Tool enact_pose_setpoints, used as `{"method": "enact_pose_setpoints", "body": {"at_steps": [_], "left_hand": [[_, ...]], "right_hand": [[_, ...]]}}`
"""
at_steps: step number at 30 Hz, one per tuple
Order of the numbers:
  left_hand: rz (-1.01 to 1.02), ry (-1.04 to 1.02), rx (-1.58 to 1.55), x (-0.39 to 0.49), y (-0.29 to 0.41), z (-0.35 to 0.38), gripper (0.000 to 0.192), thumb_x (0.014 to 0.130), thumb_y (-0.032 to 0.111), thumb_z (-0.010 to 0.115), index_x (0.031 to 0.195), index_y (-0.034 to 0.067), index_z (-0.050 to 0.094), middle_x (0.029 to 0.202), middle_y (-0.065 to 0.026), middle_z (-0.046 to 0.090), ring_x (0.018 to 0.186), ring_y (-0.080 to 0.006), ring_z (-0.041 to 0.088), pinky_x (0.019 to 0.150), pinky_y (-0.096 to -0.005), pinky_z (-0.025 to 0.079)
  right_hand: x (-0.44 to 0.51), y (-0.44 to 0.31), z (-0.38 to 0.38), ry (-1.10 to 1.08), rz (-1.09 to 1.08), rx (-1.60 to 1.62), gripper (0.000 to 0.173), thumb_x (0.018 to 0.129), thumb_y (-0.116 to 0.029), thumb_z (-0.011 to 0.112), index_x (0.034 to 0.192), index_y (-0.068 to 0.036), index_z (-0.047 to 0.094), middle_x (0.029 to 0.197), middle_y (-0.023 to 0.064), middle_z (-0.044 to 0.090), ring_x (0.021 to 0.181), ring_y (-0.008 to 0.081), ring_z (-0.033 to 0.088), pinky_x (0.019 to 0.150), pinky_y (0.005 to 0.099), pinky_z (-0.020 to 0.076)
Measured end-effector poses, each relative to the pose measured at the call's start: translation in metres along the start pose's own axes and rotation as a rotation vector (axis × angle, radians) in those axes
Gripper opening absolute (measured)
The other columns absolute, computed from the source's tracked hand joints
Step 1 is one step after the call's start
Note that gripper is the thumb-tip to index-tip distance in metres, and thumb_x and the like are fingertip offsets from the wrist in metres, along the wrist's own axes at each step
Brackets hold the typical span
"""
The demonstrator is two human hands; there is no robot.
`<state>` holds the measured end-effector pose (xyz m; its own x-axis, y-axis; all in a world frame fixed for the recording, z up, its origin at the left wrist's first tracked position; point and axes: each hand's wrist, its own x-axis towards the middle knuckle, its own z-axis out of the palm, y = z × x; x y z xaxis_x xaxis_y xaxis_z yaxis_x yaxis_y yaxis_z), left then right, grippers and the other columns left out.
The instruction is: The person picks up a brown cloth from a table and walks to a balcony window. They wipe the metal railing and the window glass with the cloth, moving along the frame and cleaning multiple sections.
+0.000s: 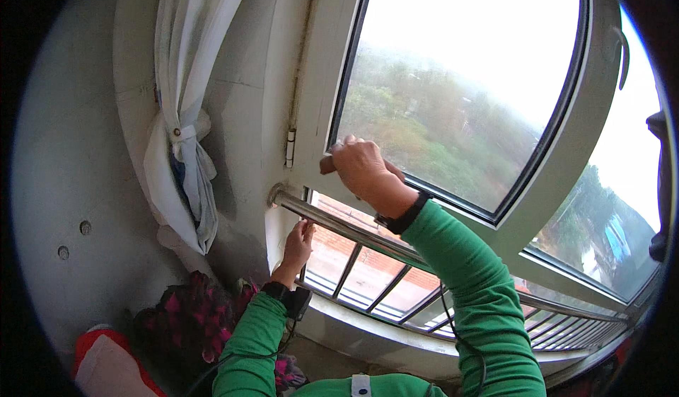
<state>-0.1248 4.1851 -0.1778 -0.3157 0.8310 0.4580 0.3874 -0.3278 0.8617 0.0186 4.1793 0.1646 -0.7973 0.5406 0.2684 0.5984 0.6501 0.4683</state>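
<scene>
My right hand (360, 166) is closed on a brown cloth (328, 165) and holds it against the lower left corner of a window pane (440, 94) in a white frame. Parts of the cloth stick out on both sides of the fist. Lower and to the left, my left hand (301, 246) is raised at the left end of a metal railing (339, 224), its fingertips at the underside of the top rail. Whether those fingers grip the rail cannot be told. Both wrists carry black straps, with a dark cable running along each green sleeve.
A tied white curtain (183, 131) hangs at the left wall. Below it stands a plant with dark and pink leaves (196, 312), beside a red and white item (109, 362). A window handle (624, 60) is at the upper right. The railing's bars run along the window's lower part.
</scene>
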Motion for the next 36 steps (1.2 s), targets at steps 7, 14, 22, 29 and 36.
{"method": "enact_pose_setpoints", "body": {"at_steps": [7, 14, 22, 29, 36], "left_hand": [[-0.026, 0.003, 0.078, 0.002, -0.002, 0.001, 0.039, 0.108, 0.038, 0.054, 0.122, 0.002, 0.058, 0.104, -0.0101, 0.073, 0.082, -0.0203, 0.072, 0.05, -0.0314, 0.06], [-0.059, 0.009, 0.049, 0.0, 0.007, -0.003, 0.034, 0.108, 0.031, 0.056, 0.118, -0.002, 0.061, 0.103, -0.0201, 0.071, 0.096, -0.0361, 0.07, 0.083, -0.045, 0.055], [-0.093, -0.052, -0.015, 0.001, 0.013, -0.015, 0.038, 0.109, 0.036, 0.051, 0.109, 0.001, 0.064, 0.096, -0.0108, 0.075, 0.08, -0.0248, 0.073, 0.053, -0.035, 0.057], [-0.104, -0.082, -0.027, -0.003, 0.021, -0.02, 0.039, 0.11, 0.038, 0.051, 0.112, 0.001, 0.063, 0.102, -0.0099, 0.073, 0.075, -0.0168, 0.071, 0.045, -0.0286, 0.056], [-0.071, -0.089, -0.046, -0.002, 0.023, -0.021, 0.035, 0.11, 0.034, 0.05, 0.11, 0.001, 0.062, 0.099, -0.008, 0.072, 0.068, -0.0142, 0.068, 0.041, -0.0264, 0.053]], "right_hand": [[-0.099, 0.047, -0.043, -0.582, 0.279, 0.039, 0.021, 0.105, -0.027, 0.057, 0.117, -0.023, 0.075, 0.096, 0.0047, 0.068, 0.075, 0.0168, 0.068, 0.062, 0.0289, 0.0573], [-0.03, 0.006, -0.009, -0.043, 0.06, -0.094, 0.023, 0.095, -0.018, 0.068, 0.116, -0.008, 0.067, 0.103, 0.0119, 0.065, 0.092, 0.0204, 0.066, 0.072, 0.035, 0.0591], [-0.059, 0.026, 0.045, 0.256, 0.21, 0.097, 0.017, 0.092, -0.009, 0.068, 0.102, 0.004, 0.065, 0.1, 0.0189, 0.064, 0.089, 0.03, 0.069, 0.071, 0.0388, 0.06], [-0.188, 0.074, 0.015, 0.089, 0.358, -0.05, 0.013, 0.089, -0.004, 0.066, 0.1, 0.003, 0.067, 0.094, 0.017, 0.067, 0.089, 0.029, 0.073, 0.073, 0.0376, 0.0619], [-0.272, 0.104, -0.023, -0.078, 0.439, -0.107, 0.01, 0.093, -0.012, 0.067, 0.097, -0.003, 0.068, 0.079, 0.0161, 0.071, 0.074, 0.03, 0.075, 0.066, 0.0406, 0.0609]]}}
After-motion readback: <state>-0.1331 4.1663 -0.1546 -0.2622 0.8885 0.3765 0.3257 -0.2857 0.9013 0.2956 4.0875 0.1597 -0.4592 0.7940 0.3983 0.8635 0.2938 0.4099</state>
